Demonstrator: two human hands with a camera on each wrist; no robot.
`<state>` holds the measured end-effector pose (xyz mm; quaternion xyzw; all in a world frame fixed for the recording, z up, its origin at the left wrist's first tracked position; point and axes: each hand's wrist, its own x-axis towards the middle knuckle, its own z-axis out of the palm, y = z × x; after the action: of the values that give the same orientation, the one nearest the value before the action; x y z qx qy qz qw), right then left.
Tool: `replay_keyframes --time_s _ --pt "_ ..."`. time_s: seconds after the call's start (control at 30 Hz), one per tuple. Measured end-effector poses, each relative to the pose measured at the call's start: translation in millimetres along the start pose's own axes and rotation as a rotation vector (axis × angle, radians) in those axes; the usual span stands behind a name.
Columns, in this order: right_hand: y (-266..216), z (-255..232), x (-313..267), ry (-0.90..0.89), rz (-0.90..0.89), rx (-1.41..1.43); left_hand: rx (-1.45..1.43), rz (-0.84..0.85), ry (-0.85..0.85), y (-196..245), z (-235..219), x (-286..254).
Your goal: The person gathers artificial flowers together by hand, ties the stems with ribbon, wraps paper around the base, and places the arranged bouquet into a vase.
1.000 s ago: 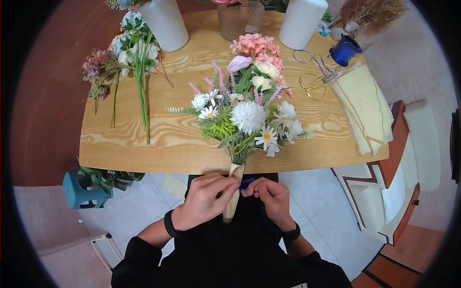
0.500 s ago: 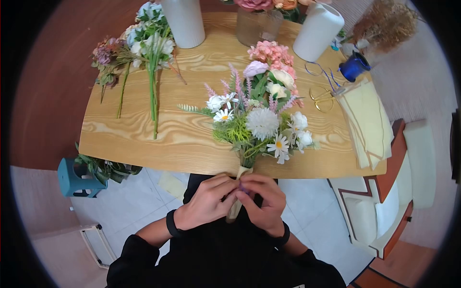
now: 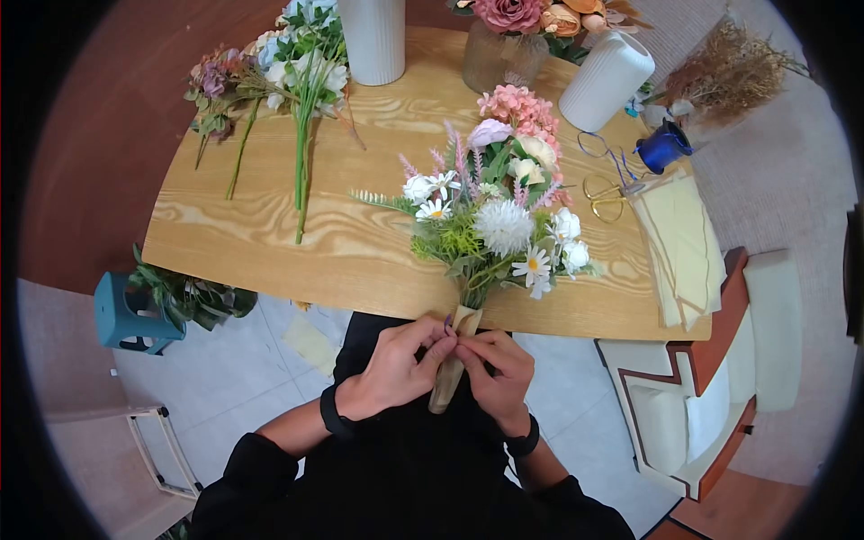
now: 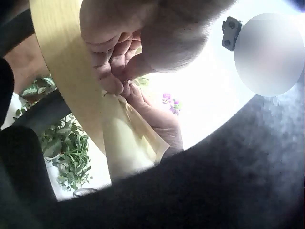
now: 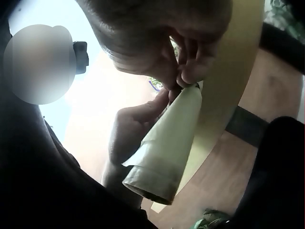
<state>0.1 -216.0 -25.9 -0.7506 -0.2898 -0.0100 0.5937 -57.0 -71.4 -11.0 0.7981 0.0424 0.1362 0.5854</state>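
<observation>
A bouquet of artificial flowers [image 3: 502,227] lies on the near table edge, its stems wrapped in cream paper. This wrapped handle [image 3: 446,389] juts past the edge toward the person; its hollow-looking end shows as a paper tube [image 5: 167,143] in the right wrist view. At the upper part of the wrap, a small loop of blue-purple ribbon [image 3: 448,322] stands up between the fingers. My left hand [image 3: 396,367] pinches the ribbon with thumb and forefinger. Opposite it, fingertips almost meeting, my right hand [image 3: 500,371] pinches the ribbon too. Fingers hide most of the ribbon.
Loose flower stems [image 3: 303,171] lie at the table's left. Gold-handled scissors [image 3: 603,198], a blue ribbon spool [image 3: 664,147] and cream paper sheets [image 3: 679,247] lie at the right. White vases [image 3: 607,81] and a glass vase [image 3: 504,61] stand at the back.
Both hands have closed in over the wrapped handle, the right one coming leftward with the ribbon. A small ribbon loop now shows above the fingers. The head view has shifted and tilted.
</observation>
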Motion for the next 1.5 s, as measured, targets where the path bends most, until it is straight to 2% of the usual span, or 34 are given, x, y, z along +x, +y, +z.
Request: replay_keyframes --time_s 0.17,0.27,0.33,0.37,0.43,0.47,0.53,0.67,0.77,0.93,1.07,1.17,1.23,1.27,1.33,1.47,1.5 --pt "0.1 -4.9 0.9 -0.078 0.086 -0.005 -0.020 0.031 0.063 -1.8 5.0 -2.7" --pt "4.9 -2.0 1.0 -0.037 -0.011 -0.032 -0.117 0.010 0.098 -1.1 4.1 -4.2" --pt "5.5 -1.2 2.3 -0.040 -0.072 -0.069 -0.027 0.120 0.027 1.5 -1.2 -4.7" --pt "4.1 -0.9 2.3 -0.042 -0.071 -0.066 -0.026 0.118 0.029 3.2 -4.3 -5.4" --pt "-0.7 0.3 3.7 -0.075 -0.021 -0.070 0.182 0.274 -0.075 5.0 -10.8 -5.0" --pt "-2.6 0.5 4.0 -0.079 -0.025 -0.067 0.186 0.274 -0.070 4.5 -11.8 -4.8" --pt "-5.6 1.3 3.4 -0.102 0.042 -0.086 0.312 0.498 0.010 3.4 -13.9 -4.6" --pt "-5.3 3.9 3.0 -0.086 0.033 -0.054 0.386 0.502 -0.012 7.6 -16.0 -4.6" --pt "-2.3 5.2 1.9 -0.073 0.001 -0.050 0.371 0.418 -0.065 9.1 -15.0 -4.5" --pt "1.9 11.8 -4.0 0.064 -0.074 -0.106 0.387 0.361 -0.087 11.8 -12.6 -3.9" --pt "3.0 15.5 -4.8 0.091 -0.132 -0.144 0.374 0.321 -0.124 13.8 -10.7 -4.9" --pt "5.1 18.7 -5.9 0.116 -0.137 -0.142 0.378 0.220 -0.093 16.2 -9.2 -8.7" --pt "4.4 19.2 -5.7 0.122 -0.097 -0.143 0.240 0.031 -0.209 13.3 -9.7 -9.0" --pt "4.5 18.2 -4.1 0.120 -0.095 -0.143 0.239 0.028 -0.209 11.3 -9.1 -8.0" --pt "4.7 15.0 -2.1 0.068 -0.051 -0.077 0.137 0.064 -0.160 8.4 -7.4 -6.6" --pt "8.1 13.0 -9.4 0.049 0.011 -0.033 0.148 0.072 -0.059 8.5 -6.4 -8.1" --pt "9.6 13.8 -12.7 0.043 0.044 -0.008 0.188 0.135 0.022 8.4 -5.7 -8.7"
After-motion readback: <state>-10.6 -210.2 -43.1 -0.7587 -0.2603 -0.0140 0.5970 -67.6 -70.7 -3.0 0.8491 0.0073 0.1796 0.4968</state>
